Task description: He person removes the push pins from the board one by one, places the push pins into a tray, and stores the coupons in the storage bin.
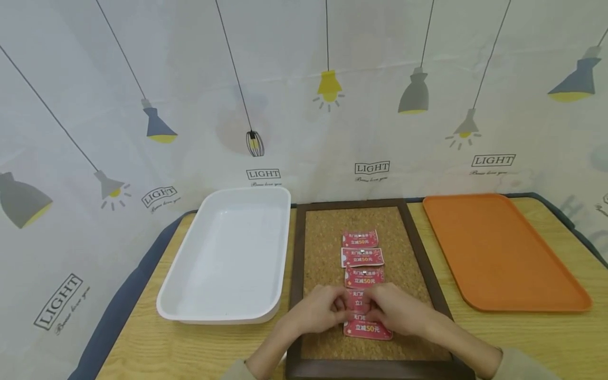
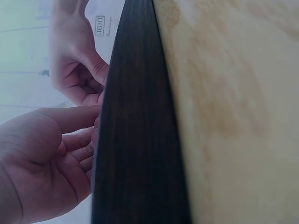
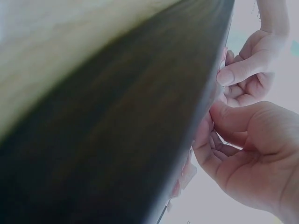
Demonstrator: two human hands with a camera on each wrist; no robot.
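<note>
A column of several red coupons (image 1: pixel 360 257) with white lettering and a yellow 50 lies on a framed cork board (image 1: pixel 323 237). Small shiny pins (image 1: pixel 362 252) show on the upper three. My left hand (image 1: pixel 325 309) pinches the left side of the fourth coupon (image 1: pixel 357 300) with curled fingers, and my right hand (image 1: pixel 391 309) pinches its right side. Below, the lowest coupon (image 1: pixel 368 330) is partly covered by the fingertips. In both wrist views the dark frame (image 2: pixel 135 116) hides the fingertips and most of the coupons.
To the board's left stands a deep white tray (image 1: pixel 228 258). On the right lies a flat orange tray (image 1: pixel 503 253). Everything rests on a wood-grain table (image 1: pixel 138 332), with a lamp-print cloth (image 1: pixel 294 105) hanging behind it.
</note>
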